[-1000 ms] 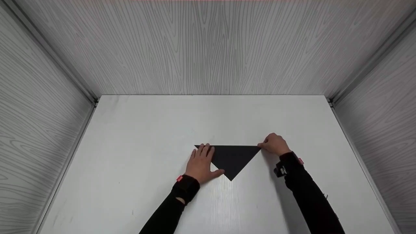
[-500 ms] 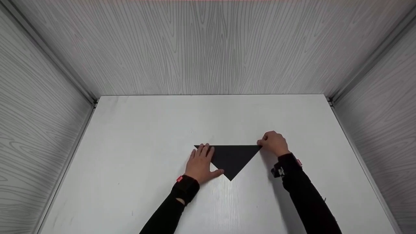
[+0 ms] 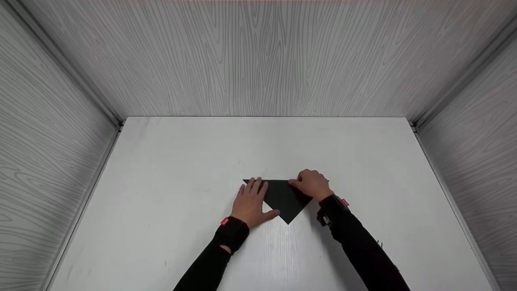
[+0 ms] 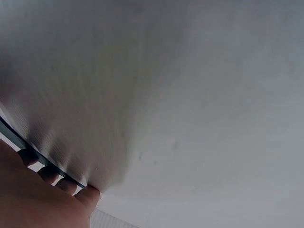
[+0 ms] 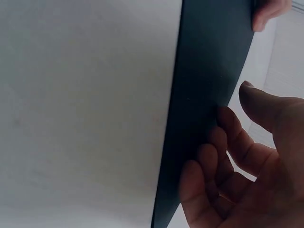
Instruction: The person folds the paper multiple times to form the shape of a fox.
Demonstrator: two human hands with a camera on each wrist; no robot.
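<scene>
- At left, a person's left hand (image 3: 248,206) lies on the black triangular sheet (image 3: 282,198), fingers straight and slightly spread, thumb stretched out to the near slanting edge; the sheet's left corner pokes out past the fingertips.
- At center, the sheet sits on the white tabletop (image 3: 173,169), long edge away from the person, one point toward them.
- At right, the right hand (image 3: 313,184) bears on that long edge, fingers curled, the right corner showing beyond it; the right wrist view has the thumb apart from the sheet, so no pinch is evident.
- From here, the step in hand looks like pressing the long edge flat; the next move appears to call for a steady left hand and even pressure along it.
</scene>
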